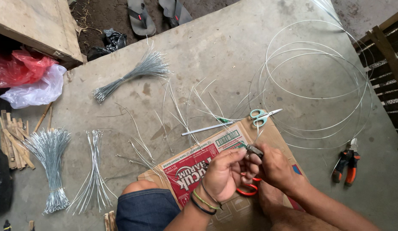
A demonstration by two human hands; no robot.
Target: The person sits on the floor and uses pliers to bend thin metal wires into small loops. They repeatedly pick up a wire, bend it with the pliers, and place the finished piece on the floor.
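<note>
wire piece: a thin pale wire (257, 133) is rising from the pinch point, running up and away from the person toward the teal-handled scissors (259, 115); its long axis is lying almost straight away from the grip, tilting slightly right.
small pliers: grey small pliers (253, 150) are sitting between the two hands, their nose pointing left toward the left fingertips; the jaws are looking closed, though what they are biting is too small to tell.
right hand: the right hand (274, 166) is curling around the pliers from the right and below, fingers closed on the tool, wrist bending inward.
left hand: the left hand (224, 173) is meeting the pliers' nose from the left, thumb and fingers pinching closed at the wire's lower end; bracelets are showing at the wrist.
nearer hand: both are touching at the work point; the left fingertips are lying nearest the wire's base.
below the grip: an orange-handled tool (248, 190) is lying on the flattened cardboard box (199, 160), just under the hands.
left of the grip: loose cut wires (177, 107) are fanning across the floor, and tied bundles of wire (49, 158) are lying well apart.
right of the grip: large wire coils (314, 85) are looping beyond the scissors, and orange-and-black pliers (347, 161) are resting well apart.
</note>
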